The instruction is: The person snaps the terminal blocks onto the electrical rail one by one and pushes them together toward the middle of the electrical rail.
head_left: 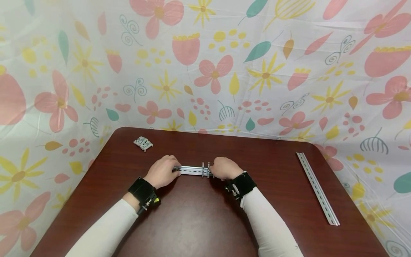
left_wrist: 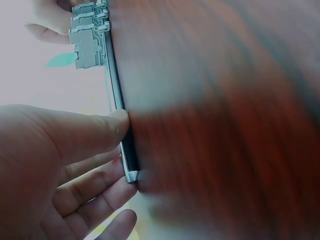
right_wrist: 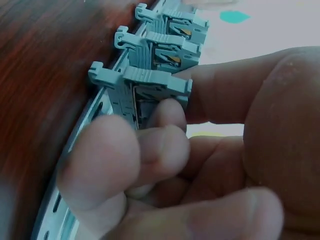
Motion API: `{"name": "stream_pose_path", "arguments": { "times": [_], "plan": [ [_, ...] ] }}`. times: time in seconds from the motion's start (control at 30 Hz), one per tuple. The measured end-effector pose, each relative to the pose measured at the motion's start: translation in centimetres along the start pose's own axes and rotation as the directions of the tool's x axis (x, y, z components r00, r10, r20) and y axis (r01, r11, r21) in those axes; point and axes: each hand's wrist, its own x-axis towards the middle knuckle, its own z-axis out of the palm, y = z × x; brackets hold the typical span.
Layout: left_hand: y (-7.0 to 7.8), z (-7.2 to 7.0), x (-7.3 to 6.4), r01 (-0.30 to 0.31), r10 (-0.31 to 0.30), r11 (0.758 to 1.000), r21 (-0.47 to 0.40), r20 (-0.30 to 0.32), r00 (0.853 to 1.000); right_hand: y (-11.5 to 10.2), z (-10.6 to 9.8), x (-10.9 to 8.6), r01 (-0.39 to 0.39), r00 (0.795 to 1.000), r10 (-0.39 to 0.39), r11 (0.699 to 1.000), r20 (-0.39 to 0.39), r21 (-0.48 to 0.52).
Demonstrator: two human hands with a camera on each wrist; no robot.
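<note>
A slotted metal DIN rail (head_left: 191, 170) lies across the middle of the table, with three grey terminal blocks standing on it side by side. My left hand (head_left: 162, 171) grips the rail's left end, thumb on one edge and fingers beneath and behind it in the left wrist view. Toward the rail's right part, my right hand (head_left: 226, 167) pinches the nearest terminal block (right_wrist: 150, 87), its fingertips against the block's flat side. The middle terminal block (right_wrist: 160, 50) and the far one (right_wrist: 175, 22) stand spaced behind it. The right hand hides the rail's right end in the head view.
On the brown table (head_left: 199, 214), a small cluster of grey terminal blocks (head_left: 143, 143) lies at the back left. A longer slotted rail (head_left: 318, 188) lies slanted along the right side. A flower-patterned curtain (head_left: 215, 75) hangs behind the table.
</note>
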Motion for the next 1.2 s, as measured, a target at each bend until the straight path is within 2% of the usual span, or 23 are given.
{"name": "stream_pose_path", "arguments": {
  "times": [0.2, 0.5, 0.77, 0.9, 1.1, 1.2],
  "plan": [
    [0.1, -0.2, 0.1, -0.017, 0.017, 1.000, 0.026, 0.009, 1.000, 0.0, -0.6, -0.6, -0.024, 0.998, 0.024, 1.000, -0.054, 0.003],
    [1.1, -0.5, 0.8, -0.028, 0.027, 0.999, 0.043, 0.015, 1.000, 0.8, -1.2, -0.3, -0.034, 0.999, 0.036, 0.997, -0.034, 0.069],
    [3.8, 0.4, 2.3, -0.003, 0.008, 0.996, -0.093, 0.049, 0.999, 1.0, -1.4, -0.4, -0.013, 0.999, 0.019, 0.984, -0.030, 0.179],
    [5.1, 1.2, 3.3, 0.012, -0.001, 0.990, -0.144, 0.071, 0.997, 1.0, -1.6, -0.5, -0.016, 1.000, 0.020, 0.981, -0.022, 0.191],
    [6.1, 2.1, 4.2, 0.049, -0.025, 0.984, -0.174, 0.138, 0.990, 1.3, -1.8, -0.4, 0.008, 1.000, -0.009, 0.982, 0.006, 0.189],
    [6.3, 2.4, 4.4, 0.058, -0.032, 0.984, -0.171, 0.150, 0.988, 1.5, -1.9, -0.4, 0.023, 1.000, -0.026, 0.982, 0.014, 0.188]
  ]
}}
